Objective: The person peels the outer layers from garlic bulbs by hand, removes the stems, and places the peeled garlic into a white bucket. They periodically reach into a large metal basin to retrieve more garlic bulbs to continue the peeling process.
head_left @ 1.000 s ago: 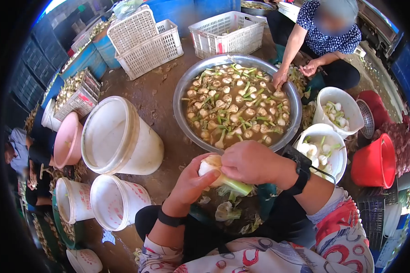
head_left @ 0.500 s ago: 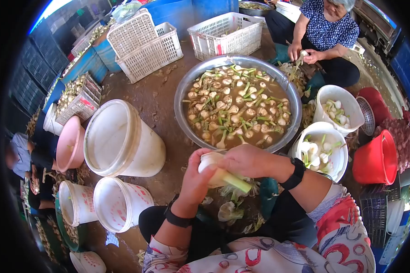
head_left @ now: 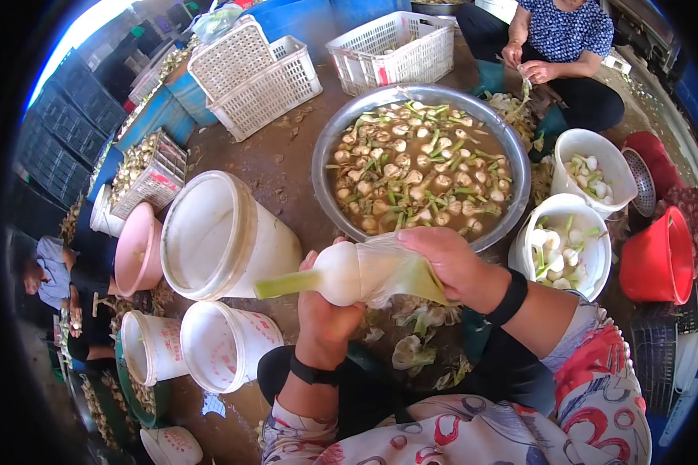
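White bulb (head_left: 340,273) held in front of chest, above scattered peelings (head_left: 411,353) on ground — green stalk pointing left. Left hand (head_left: 326,310) closed around bulb from below. Right hand (head_left: 442,260) pinched on thin skin (head_left: 399,275), stretched off bulb to right. Metal basin (head_left: 329,147) of murky water and floating bulbs seen just beyond hands. White bucket (head_left: 597,256) with peeled bulbs at right, near right wrist. Large white tub (head_left: 217,232) at left. Second person (head_left: 566,39) seated across basin — stalk held in both hands.

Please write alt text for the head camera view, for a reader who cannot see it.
Left hand grips a white bulb while the right hand pulls its skin off. Beyond them stands a metal basin of bulbs in brown water, with white buckets around.
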`<state>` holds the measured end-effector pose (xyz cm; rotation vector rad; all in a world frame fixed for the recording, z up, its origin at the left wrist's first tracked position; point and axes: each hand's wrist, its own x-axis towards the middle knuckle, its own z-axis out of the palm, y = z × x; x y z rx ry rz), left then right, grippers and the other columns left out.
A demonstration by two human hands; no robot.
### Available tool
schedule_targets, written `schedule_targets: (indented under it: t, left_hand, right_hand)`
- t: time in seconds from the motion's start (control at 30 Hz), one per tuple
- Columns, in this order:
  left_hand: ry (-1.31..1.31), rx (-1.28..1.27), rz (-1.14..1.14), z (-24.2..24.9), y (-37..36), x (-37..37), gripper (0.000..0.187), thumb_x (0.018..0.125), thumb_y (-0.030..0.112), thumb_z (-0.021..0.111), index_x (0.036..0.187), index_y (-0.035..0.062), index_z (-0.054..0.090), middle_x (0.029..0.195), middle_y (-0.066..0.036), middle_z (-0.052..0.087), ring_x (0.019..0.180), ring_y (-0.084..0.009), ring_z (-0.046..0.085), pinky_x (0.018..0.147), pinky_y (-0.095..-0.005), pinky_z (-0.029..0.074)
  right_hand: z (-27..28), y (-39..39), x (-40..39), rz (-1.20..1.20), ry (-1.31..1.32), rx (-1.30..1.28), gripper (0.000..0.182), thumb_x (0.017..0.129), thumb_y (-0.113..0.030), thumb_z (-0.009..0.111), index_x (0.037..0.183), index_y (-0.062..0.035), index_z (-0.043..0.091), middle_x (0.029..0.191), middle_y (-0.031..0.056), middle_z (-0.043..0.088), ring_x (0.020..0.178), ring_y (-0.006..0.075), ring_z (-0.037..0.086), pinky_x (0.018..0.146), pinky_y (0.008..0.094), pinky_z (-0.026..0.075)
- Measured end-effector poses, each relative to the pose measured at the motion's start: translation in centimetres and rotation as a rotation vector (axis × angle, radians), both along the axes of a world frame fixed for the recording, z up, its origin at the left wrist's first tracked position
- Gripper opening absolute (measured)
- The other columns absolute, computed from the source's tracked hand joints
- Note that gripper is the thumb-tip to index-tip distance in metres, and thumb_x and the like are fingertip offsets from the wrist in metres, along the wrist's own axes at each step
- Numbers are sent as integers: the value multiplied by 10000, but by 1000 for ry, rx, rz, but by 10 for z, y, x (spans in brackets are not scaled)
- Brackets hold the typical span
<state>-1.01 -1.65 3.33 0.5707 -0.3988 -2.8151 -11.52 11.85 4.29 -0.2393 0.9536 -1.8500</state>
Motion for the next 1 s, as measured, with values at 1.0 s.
schedule_targets:
  t: [1.0]
  left_hand:
    - [-247,-329,-75,-46,-32,-29,209,834,205,447,978,58,488,861,-61,557,804,-193,557,683,-287,455]
  right_hand:
    - [-250,35,-229,177,1528,1390,209,705,-147,466,843,-132,623,836,120,605,823,292,574,684,394,451]
